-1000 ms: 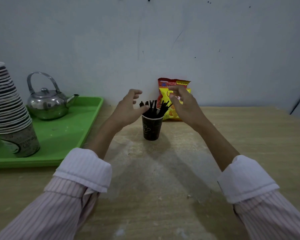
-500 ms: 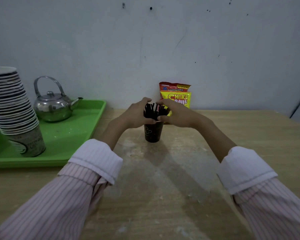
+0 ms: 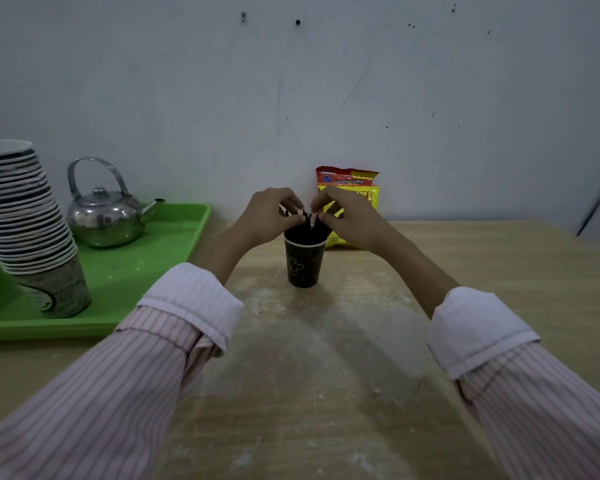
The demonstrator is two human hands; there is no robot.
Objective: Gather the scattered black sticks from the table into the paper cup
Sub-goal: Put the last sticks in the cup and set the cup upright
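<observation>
A dark paper cup stands upright on the wooden table, near the wall. A bunch of black sticks stands in it, tips poking above the rim. My left hand and my right hand meet just above the cup, fingers pinched around the stick tops from either side. Most of the sticks are hidden by my fingers. I see no loose sticks on the table.
A red and yellow snack bag leans on the wall right behind the cup. At the left, a green tray holds a steel kettle and a tall leaning stack of paper cups.
Both hands went from spread open beside the cup to closed in on the stick tops, and have risen slightly above the rim. The camera has shifted a little.
</observation>
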